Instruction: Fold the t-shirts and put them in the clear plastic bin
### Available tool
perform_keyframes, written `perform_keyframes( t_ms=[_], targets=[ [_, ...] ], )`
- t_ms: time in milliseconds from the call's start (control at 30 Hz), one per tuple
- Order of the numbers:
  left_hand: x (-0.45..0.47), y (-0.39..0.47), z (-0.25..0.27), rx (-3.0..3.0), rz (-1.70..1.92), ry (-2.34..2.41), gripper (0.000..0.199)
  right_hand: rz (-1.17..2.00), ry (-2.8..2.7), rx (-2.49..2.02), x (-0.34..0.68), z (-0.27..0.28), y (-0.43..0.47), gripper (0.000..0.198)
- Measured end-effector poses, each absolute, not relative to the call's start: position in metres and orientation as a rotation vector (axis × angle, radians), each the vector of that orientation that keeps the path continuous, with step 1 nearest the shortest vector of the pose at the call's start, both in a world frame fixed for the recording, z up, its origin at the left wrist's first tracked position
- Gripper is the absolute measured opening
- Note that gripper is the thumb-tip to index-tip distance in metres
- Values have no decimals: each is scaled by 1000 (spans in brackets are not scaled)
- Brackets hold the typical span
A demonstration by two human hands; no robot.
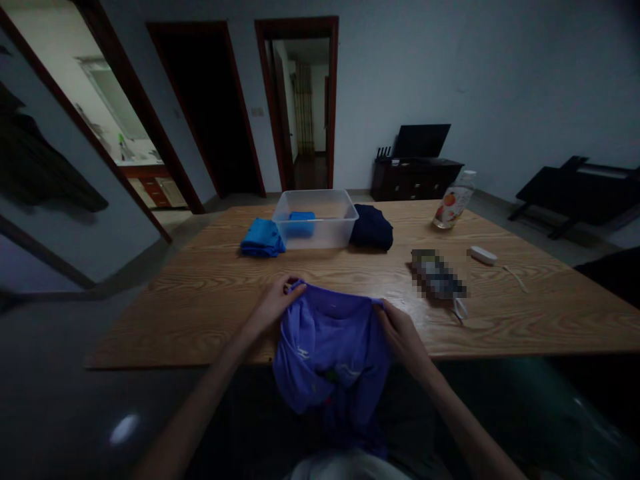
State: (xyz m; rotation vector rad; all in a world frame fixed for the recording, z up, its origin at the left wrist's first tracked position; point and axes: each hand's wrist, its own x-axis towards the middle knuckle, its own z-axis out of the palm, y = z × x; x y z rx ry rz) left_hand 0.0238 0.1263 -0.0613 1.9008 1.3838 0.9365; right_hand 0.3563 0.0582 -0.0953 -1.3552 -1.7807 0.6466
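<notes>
A purple shirt (331,340) lies over the near edge of the wooden table (210,293), its lower part hanging down toward my lap. My left hand (273,303) pinches the shirt's upper left corner on the tabletop. My right hand (400,333) grips the upper right corner at the table edge. Further back stands a clear plastic bin (320,230) with a folded blue cloth (301,222) inside. A folded blue garment (262,239) lies left of the bin, touching it. A dark navy garment (372,228) lies to its right.
A drink bottle (454,201) stands at the back right of the table. A small white device (483,255) with a cord and a blurred-out item (438,275) lie on the right side. Doorways, a dark cabinet with a monitor (419,170) and a low dark bench (580,190) line the room.
</notes>
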Motion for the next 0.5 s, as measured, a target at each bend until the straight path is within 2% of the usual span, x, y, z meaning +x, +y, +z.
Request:
perform_keyframes(
  t_ms=[167, 233, 367, 500],
  targets=[
    [43, 61, -97, 2176, 748, 1604, 62, 606, -1822, -1396, 372, -88, 89, 40],
    [47, 37, -98, 2211, 699, 1730, 56, 627, -1856, -1389, 375, -88, 98, 42],
    [47, 1, -88, 2250, 484, 1978, 30, 583, -1967, -1435, 385, -82, 107, 44],
    [33, -12, -77, 2168, 400, 1998, 27, 517, -2053, -1440, 396, -67, 100, 47]
  ],
)
